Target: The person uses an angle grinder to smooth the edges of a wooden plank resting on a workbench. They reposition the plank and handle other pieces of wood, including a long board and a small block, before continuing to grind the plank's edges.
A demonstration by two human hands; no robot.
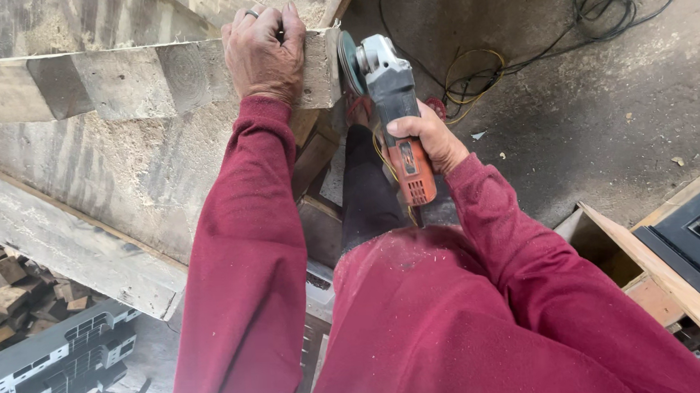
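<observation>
My left hand [262, 51] grips over the top of a rough wooden beam [136, 78], near its cut end, pressing it onto the dusty workbench [118, 172]. My right hand [428, 138] is closed around the orange body of an angle grinder [393, 107]. Its grey head and disc [348, 61] sit right against the end face of the beam. Both arms wear dark red sleeves dusted with sawdust.
Black and yellow cables [520, 41] lie looped on the concrete floor at the upper right. A dark framed panel with a wooden edge [691, 255] stands at the right. Stacked wood offcuts [4, 299] and a grey plastic crate [42, 378] sit at the lower left.
</observation>
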